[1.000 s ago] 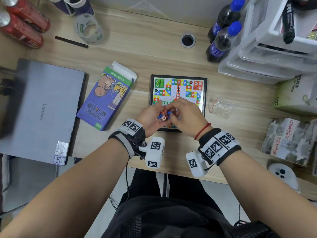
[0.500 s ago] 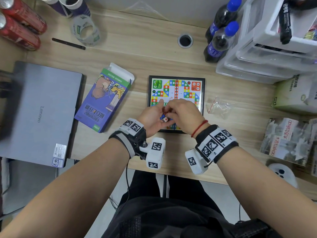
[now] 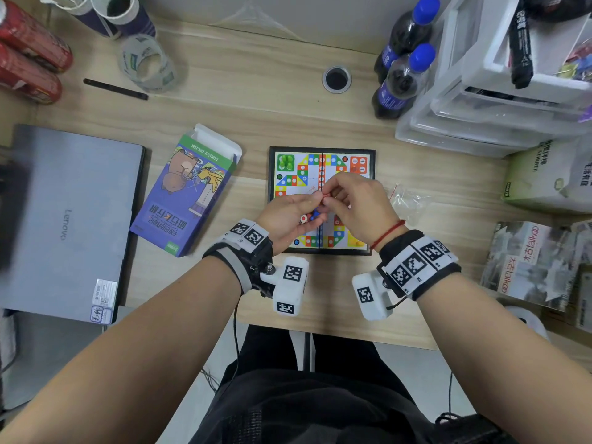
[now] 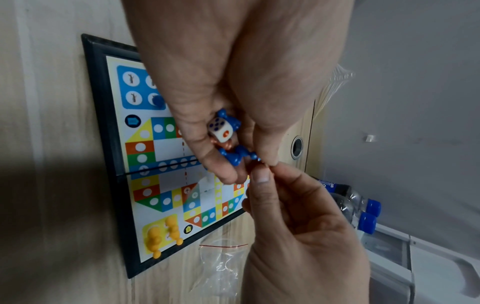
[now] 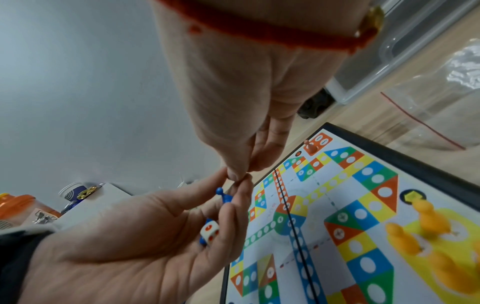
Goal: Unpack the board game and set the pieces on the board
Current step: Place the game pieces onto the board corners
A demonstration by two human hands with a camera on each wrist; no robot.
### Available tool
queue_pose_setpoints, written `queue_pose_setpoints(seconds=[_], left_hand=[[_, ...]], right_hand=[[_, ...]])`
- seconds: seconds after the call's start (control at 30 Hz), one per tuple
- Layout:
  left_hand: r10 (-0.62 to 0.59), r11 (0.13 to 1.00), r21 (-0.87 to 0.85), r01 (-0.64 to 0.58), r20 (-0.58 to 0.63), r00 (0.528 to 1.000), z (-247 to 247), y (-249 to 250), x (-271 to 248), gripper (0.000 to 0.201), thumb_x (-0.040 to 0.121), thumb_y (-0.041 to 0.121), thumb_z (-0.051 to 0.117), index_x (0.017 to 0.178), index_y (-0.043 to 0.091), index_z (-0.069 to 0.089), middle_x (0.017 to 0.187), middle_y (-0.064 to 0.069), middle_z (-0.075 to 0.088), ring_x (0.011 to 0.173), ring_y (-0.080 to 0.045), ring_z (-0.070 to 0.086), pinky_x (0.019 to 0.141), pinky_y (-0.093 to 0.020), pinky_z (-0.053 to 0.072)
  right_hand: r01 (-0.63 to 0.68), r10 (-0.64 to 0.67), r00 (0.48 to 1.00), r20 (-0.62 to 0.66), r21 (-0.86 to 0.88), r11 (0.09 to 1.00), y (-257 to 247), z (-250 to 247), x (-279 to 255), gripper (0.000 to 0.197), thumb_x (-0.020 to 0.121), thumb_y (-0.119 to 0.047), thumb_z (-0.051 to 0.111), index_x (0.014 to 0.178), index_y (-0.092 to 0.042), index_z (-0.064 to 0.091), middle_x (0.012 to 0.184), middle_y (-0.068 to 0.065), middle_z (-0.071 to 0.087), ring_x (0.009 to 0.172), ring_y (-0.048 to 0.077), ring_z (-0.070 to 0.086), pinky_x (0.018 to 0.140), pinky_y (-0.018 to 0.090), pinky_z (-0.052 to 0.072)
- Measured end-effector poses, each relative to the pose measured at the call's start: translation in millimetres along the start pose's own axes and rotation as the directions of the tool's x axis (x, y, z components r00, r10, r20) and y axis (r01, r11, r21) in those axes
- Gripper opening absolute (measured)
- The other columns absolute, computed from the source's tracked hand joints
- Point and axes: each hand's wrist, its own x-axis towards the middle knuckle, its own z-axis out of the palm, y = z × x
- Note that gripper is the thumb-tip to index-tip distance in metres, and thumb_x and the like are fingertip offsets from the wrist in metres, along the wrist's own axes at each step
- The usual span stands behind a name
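We are observing both hands working above the near half of the game board (image 3: 322, 200), which is lying open and flat on the wooden desk (image 3: 256, 100), just right of the purple game box (image 3: 187, 193).

The left hand (image 3: 288, 219) is turned palm up with its fingers curled, cupping a small heap of loose items: a white die (image 4: 221, 130) with red and blue pips, and several blue pawns (image 4: 235, 155) lying against it. In the left wrist view a reddish pawn is also showing under the die, though we cannot tell how many are there.

The right hand (image 3: 355, 206) is pinching its thumb and forefinger together at the tips of the left hand's fingers. In the head view a small red piece (image 3: 325, 195) is showing in that pinch; the wrist views are hiding it behind the fingertips.

On the board, we are noting green pawns (image 3: 285, 161) standing in the far left corner, yellow pawns (image 5: 426, 222) standing in the near right corner, one blue pawn (image 4: 157, 101) standing in the blue corner, and one red pawn (image 5: 308, 145) standing in the red corner.

An empty clear zip bag (image 3: 405, 200) is lying on the desk just right of the board.
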Motion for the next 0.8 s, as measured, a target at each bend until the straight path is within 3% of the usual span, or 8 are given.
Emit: queue_pose_setpoints(seconds=[0.13,0.23,0.33,0.4,0.43,0.53,0.67,0.8], left_hand=[[0.001,1.0,0.023,-0.001,-0.011,1.0,1,2,5,0.017,0.095,0.015,0.059,0.1,0.002,0.069,0.088,-0.009,0.065,0.079,-0.016,0.063,0.078,-0.022,0.057],[0.004,1.0,-0.002,-0.004,-0.031,1.0,1,3,9,0.02,0.096,0.017,0.059,0.104,0.001,0.069,0.086,-0.008,0.066,0.084,-0.019,0.062,0.08,-0.023,0.057],[-0.015,0.999,-0.045,0.013,-0.044,0.999,0,5,13,0.024,0.095,0.017,0.06,0.108,-0.001,0.068,0.087,-0.008,0.066,0.091,-0.021,0.062,0.085,-0.024,0.057],[-0.028,0.999,-0.048,0.025,-0.045,0.999,1,7,16,0.023,0.095,0.018,0.06,0.107,0.0,0.069,0.088,-0.008,0.066,0.092,-0.021,0.062,0.085,-0.025,0.056],[-0.033,0.999,-0.044,0.031,-0.05,0.998,2,7,18,0.022,0.095,0.018,0.06,0.105,0.001,0.069,0.089,-0.008,0.066,0.092,-0.02,0.063,0.086,-0.026,0.056],[-0.039,0.999,-0.04,0.036,-0.057,0.998,5,8,23,0.02,0.096,0.019,0.06,0.1,0.002,0.07,0.088,-0.007,0.067,0.087,-0.019,0.064,0.085,-0.026,0.056],[-0.033,0.999,-0.04,0.031,-0.05,0.998,9,11,29,0.018,0.095,0.018,0.06,0.094,0.004,0.07,0.087,-0.006,0.067,0.083,-0.017,0.064,0.089,-0.027,0.055],[-0.042,0.998,-0.051,0.04,-0.052,0.998,11,14,31,0.018,0.096,0.018,0.059,0.096,0.004,0.07,0.087,-0.007,0.066,0.084,-0.017,0.064,0.083,-0.024,0.056]], right_hand=[[0.007,-0.003,0.997,0.076,-0.052,0.999,5,-7,5,0.024,0.084,-0.012,0.067,0.108,-0.014,0.067,0.085,-0.003,0.061,0.072,0.009,0.054,0.075,0.021,0.045],[0.001,-0.001,1.0,-0.002,-0.08,0.997,20,-12,12,0.015,0.083,-0.011,0.068,0.097,-0.013,0.074,0.089,0.004,0.066,0.074,0.013,0.058,0.078,0.03,0.05],[-0.145,0.137,0.968,-0.208,-0.021,0.989,41,-22,21,0.011,0.079,-0.016,0.074,0.089,-0.017,0.076,0.086,-0.001,0.064,0.064,0.004,0.055,0.073,0.017,0.046],[-0.231,0.228,0.942,-0.245,0.02,0.973,53,-25,27,0.01,0.078,-0.017,0.075,0.089,-0.016,0.076,0.081,-0.003,0.066,0.06,-0.002,0.053,0.068,0.007,0.043],[-0.263,0.264,0.935,-0.236,0.034,0.964,60,-25,31,0.01,0.079,-0.018,0.075,0.088,-0.016,0.075,0.08,-0.003,0.069,0.061,-0.001,0.055,0.069,0.007,0.044],[-0.31,0.309,0.933,-0.185,0.024,0.951,72,-21,40,0.011,0.079,-0.018,0.073,0.089,-0.014,0.074,0.081,0.0,0.073,0.068,0.009,0.061,0.077,0.024,0.055],[-0.311,0.306,0.942,-0.136,-0.018,0.95,74,-19,46,0.013,0.079,-0.017,0.071,0.091,-0.012,0.074,0.081,0.002,0.073,0.067,0.011,0.061,0.077,0.025,0.054],[-0.299,0.294,0.949,-0.113,-0.038,0.953,74,-23,43,0.02,0.079,-0.016,0.072,0.099,-0.015,0.072,0.081,-0.001,0.071,0.068,0.011,0.06,0.078,0.03,0.055]])
